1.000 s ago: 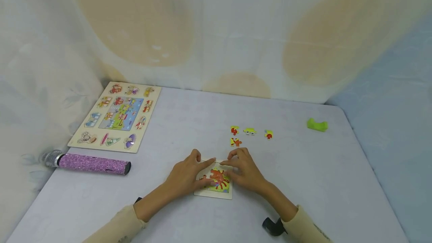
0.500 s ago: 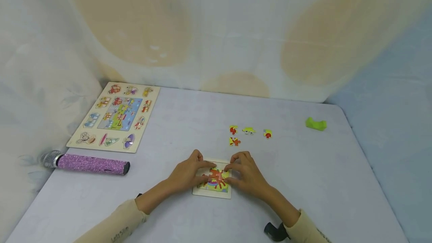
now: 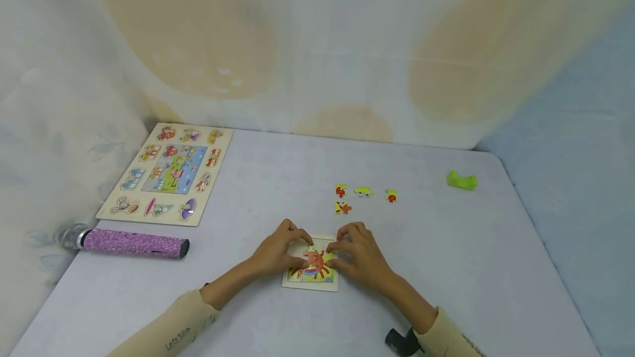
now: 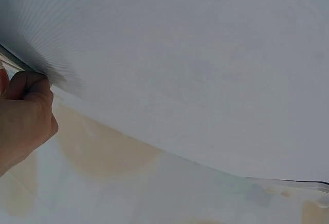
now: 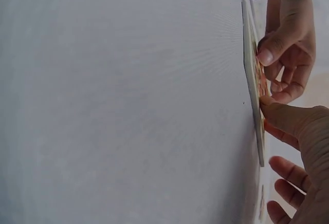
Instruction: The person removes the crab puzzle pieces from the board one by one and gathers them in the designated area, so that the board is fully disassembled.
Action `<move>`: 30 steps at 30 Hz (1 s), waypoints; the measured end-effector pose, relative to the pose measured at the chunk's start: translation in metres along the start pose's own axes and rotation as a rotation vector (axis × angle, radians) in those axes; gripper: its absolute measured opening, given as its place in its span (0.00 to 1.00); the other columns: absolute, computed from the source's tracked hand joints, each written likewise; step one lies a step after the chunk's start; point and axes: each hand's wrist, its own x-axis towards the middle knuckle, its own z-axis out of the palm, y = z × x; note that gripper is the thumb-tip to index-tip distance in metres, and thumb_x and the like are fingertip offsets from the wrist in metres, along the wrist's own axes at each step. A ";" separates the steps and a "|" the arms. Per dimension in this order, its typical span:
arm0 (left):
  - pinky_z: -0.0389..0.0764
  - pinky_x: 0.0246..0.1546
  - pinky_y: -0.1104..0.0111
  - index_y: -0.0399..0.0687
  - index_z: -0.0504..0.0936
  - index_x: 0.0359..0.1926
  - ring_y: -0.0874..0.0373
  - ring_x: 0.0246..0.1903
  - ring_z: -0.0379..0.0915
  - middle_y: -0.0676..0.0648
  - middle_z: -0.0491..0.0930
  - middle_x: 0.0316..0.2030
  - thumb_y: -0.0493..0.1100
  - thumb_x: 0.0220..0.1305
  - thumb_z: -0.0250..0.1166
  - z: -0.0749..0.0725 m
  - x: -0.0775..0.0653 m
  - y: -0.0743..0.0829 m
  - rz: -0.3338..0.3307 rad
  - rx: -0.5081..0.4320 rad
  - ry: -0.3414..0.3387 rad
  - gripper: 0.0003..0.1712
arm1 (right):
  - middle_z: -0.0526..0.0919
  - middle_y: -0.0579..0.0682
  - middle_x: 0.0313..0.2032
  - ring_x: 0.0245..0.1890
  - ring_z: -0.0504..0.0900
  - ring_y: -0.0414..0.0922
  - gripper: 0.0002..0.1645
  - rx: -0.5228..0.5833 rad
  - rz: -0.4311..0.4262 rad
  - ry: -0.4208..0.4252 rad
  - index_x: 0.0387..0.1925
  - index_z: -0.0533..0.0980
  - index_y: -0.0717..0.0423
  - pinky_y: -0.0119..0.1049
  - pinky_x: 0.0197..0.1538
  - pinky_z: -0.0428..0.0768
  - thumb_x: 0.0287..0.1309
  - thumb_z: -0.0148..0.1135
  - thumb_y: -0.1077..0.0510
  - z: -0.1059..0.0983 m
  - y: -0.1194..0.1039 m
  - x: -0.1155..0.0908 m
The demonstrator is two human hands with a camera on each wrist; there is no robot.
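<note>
There, the left hand (image 3: 276,252) and right hand (image 3: 361,253) had narrowly curved fingers on the small pale-framed, red-and-yellow jigsaw puzzle (image 3: 316,273); whether they pinched anything, I couldn't tell.

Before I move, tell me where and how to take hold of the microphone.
Probably around the middle of its purple handle, coming from above: the microphone lies on its side, long and slim, mesh head at the left end, its upper side uncovered.

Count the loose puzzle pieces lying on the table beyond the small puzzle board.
4: the left piece, middle piece and right piece of the far row, plus a nearer piece just in front of the left one. More may be hidden.
</note>
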 end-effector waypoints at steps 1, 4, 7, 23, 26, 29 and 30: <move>0.72 0.47 0.56 0.58 0.83 0.46 0.54 0.45 0.70 0.52 0.64 0.42 0.45 0.52 0.77 0.000 -0.001 0.000 0.004 0.004 0.011 0.20 | 0.75 0.47 0.43 0.53 0.67 0.47 0.14 -0.013 -0.001 -0.003 0.37 0.87 0.43 0.46 0.52 0.70 0.47 0.78 0.47 0.000 0.000 0.000; 0.73 0.46 0.58 0.60 0.82 0.46 0.55 0.43 0.71 0.53 0.64 0.43 0.45 0.51 0.78 0.002 -0.003 0.001 0.018 0.043 0.050 0.20 | 0.75 0.47 0.44 0.53 0.67 0.47 0.14 -0.034 0.002 -0.005 0.37 0.87 0.42 0.46 0.52 0.70 0.47 0.78 0.46 0.000 -0.001 0.000; 0.73 0.39 0.64 0.61 0.82 0.46 0.58 0.37 0.70 0.54 0.64 0.44 0.47 0.52 0.78 0.002 -0.007 0.002 0.021 0.098 0.087 0.20 | 0.76 0.47 0.43 0.53 0.67 0.47 0.14 -0.040 0.006 0.000 0.38 0.88 0.42 0.46 0.52 0.69 0.47 0.78 0.45 0.001 0.000 0.000; 0.70 0.28 0.71 0.49 0.63 0.74 0.62 0.29 0.64 0.49 0.65 0.48 0.75 0.39 0.74 -0.022 -0.031 -0.013 -0.005 0.352 -0.014 0.65 | 0.72 0.45 0.49 0.56 0.64 0.47 0.33 0.038 -0.045 -0.168 0.58 0.81 0.42 0.46 0.57 0.68 0.50 0.74 0.39 -0.004 -0.014 0.020; 0.70 0.30 0.72 0.49 0.58 0.76 0.62 0.30 0.64 0.50 0.64 0.49 0.78 0.33 0.74 -0.023 -0.036 -0.017 0.032 0.392 -0.038 0.73 | 0.72 0.45 0.49 0.55 0.64 0.47 0.35 0.007 -0.058 -0.207 0.59 0.81 0.42 0.45 0.57 0.68 0.49 0.75 0.38 -0.001 -0.015 0.024; 0.69 0.29 0.73 0.50 0.57 0.77 0.63 0.30 0.63 0.51 0.64 0.47 0.79 0.32 0.73 -0.023 -0.037 -0.019 0.056 0.410 -0.042 0.74 | 0.72 0.46 0.48 0.54 0.64 0.47 0.35 -0.007 -0.064 -0.223 0.58 0.81 0.41 0.44 0.56 0.68 0.47 0.76 0.38 0.001 -0.017 0.027; 0.69 0.29 0.73 0.50 0.57 0.77 0.63 0.30 0.63 0.51 0.64 0.47 0.79 0.32 0.73 -0.023 -0.036 -0.020 0.059 0.419 -0.044 0.74 | 0.72 0.46 0.48 0.54 0.64 0.48 0.34 -0.007 -0.064 -0.223 0.57 0.81 0.41 0.44 0.56 0.68 0.47 0.76 0.38 0.002 -0.017 0.027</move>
